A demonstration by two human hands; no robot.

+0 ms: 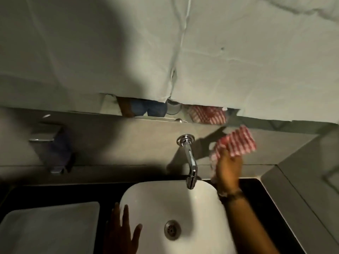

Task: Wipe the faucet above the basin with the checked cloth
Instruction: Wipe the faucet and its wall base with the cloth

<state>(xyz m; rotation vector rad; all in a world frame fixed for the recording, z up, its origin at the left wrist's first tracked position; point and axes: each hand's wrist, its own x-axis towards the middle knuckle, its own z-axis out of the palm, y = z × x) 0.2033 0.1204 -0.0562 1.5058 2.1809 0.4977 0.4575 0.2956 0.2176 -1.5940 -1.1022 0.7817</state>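
A chrome faucet (189, 158) comes out of the grey wall and curves down over the white basin (146, 195). My right hand (228, 170) holds the red-and-white checked cloth (235, 143) just to the right of the spout, not touching it. The cloth is bunched and sticks up above my fingers, blurred. At the basin's left rim my left hand (122, 233) rests flat with fingers spread, holding nothing.
A white rectangular tray or basin (49, 228) lies on the dark counter at the left. A chrome wall fitting (45, 136) hangs at the left. A covered mirror above shows a strip of reflection (165, 110). A grey side wall (302, 180) closes in on the right.
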